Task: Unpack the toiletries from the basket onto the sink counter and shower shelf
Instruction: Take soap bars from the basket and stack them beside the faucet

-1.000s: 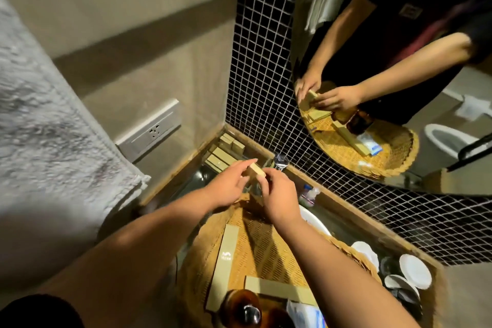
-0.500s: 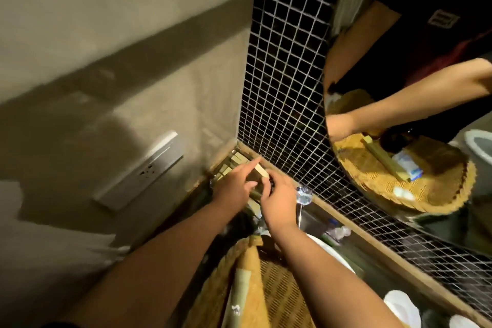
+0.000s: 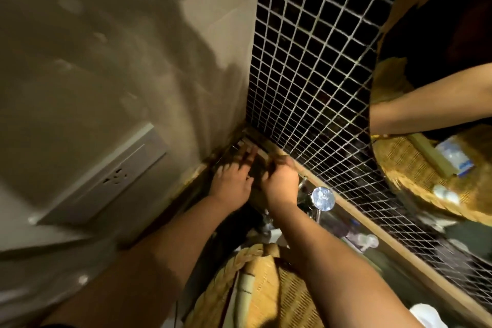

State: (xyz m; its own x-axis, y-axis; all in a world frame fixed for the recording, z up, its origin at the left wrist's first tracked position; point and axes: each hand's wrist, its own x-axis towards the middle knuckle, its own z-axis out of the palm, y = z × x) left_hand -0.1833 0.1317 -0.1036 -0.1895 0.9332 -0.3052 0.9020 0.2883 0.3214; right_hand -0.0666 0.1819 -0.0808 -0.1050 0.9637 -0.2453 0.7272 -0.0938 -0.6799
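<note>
In the corner — left hand (image 3: 231,181) splayed (blurred)

left hand (image 3: 231,186): moved from above the woven basket (image 3: 269,290) into the worktop's back corner, fingers (image 3: 243,153) now spread flat.
right hand (image 3: 281,181): followed, curled alongside.
small box: no longer visible between them.

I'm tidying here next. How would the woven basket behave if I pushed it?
The basket looks wide and shallow, so it probably slides rather than tips. Its woven body with a thick braided rim suggests light but fairly stiff. It sits close to the faucet, so a push could bump it.
</note>
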